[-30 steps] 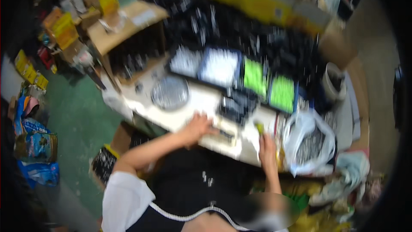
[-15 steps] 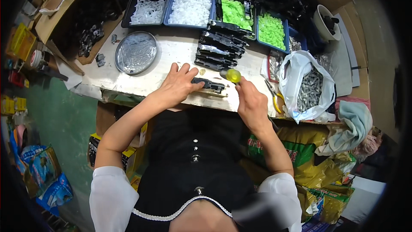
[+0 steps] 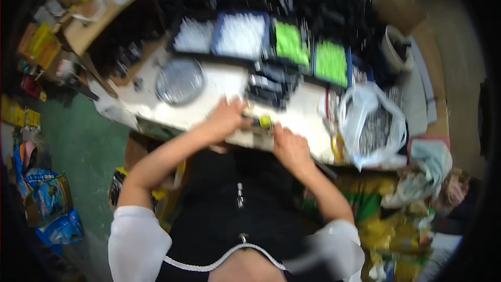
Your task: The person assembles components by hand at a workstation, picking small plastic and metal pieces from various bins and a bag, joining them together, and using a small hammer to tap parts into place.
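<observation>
The picture is smeared by motion. On the near edge of the white bench, my left hand (image 3: 228,119) bends over a black mechanical part (image 3: 254,121), thumb against it and fingertips on its far side. My right hand (image 3: 290,147) is closed round the handle of a small mallet with a yellow-green head (image 3: 265,121). That head is down at the right end of the black part; whether it touches cannot be made out. Just beyond my hands lies a row of similar black parts (image 3: 271,84). My right fingers hide most of the handle.
Trays of white pieces (image 3: 241,35) and green pieces (image 3: 331,62) line the back. A round metal dish (image 3: 180,81) stands to the left. At right are yellow-handled pliers (image 3: 337,146) and a white plastic bag (image 3: 360,109) of grey pieces. A cloth (image 3: 425,169) hangs at the edge.
The mallet has come down and left onto or close to the black part, with my right hand lower. The whole view has shifted, so the bench appears lower. My left hand stays at the part.
</observation>
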Tool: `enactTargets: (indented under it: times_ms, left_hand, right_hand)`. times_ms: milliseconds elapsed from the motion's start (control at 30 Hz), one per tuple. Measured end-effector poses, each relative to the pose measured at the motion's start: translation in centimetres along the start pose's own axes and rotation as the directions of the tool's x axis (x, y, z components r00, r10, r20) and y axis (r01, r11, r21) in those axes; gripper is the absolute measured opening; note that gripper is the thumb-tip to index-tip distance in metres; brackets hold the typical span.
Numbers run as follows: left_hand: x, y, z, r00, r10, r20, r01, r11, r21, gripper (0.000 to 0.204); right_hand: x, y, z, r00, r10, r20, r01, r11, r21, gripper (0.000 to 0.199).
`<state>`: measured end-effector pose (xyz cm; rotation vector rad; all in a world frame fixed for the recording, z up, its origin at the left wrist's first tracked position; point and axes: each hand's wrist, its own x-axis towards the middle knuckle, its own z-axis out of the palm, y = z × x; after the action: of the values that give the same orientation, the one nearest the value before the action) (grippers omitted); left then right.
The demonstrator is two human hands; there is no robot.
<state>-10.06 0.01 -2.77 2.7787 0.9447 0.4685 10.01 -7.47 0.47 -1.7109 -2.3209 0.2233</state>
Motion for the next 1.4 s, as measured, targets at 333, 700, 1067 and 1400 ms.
enactTargets:
  times_ms: [333, 700, 1067, 1400]
  left_hand:
    - [0.2, 2.9, -1.7, 0.955, -0.024, 0.295, -0.006, 0.995, 0.1, 0.038]
    - [1.7, 0.9, -2.0, 0.928, 0.015, 0.372, -0.024, 1.0, 0.018, 0.046]
    - [0.6, 2.1, -1.9, 0.948, 0.038, 0.315, -0.05, 0.998, 0.031, 0.045]
    - [1.3, -0.2, -0.9, 0.997, 0.016, 0.078, -0.017, 1.0, 0.012, 0.024]
  right_hand:
    - [-0.5, 1.6, -1.1, 0.989, -0.096, 0.114, 0.106, 0.991, -0.083, 0.015]
    - [2.0, 3.4, -2.2, 0.957, -0.179, 0.229, 0.178, 0.984, 0.025, 0.02]
    - [0.3, 3.8, -1.5, 0.951, -0.149, 0.27, 0.137, 0.989, 0.061, 0.018]
    - [1.5, 5.3, 0.1, 0.999, 0.005, 0.044, -0.004, 1.0, -0.026, 0.022]
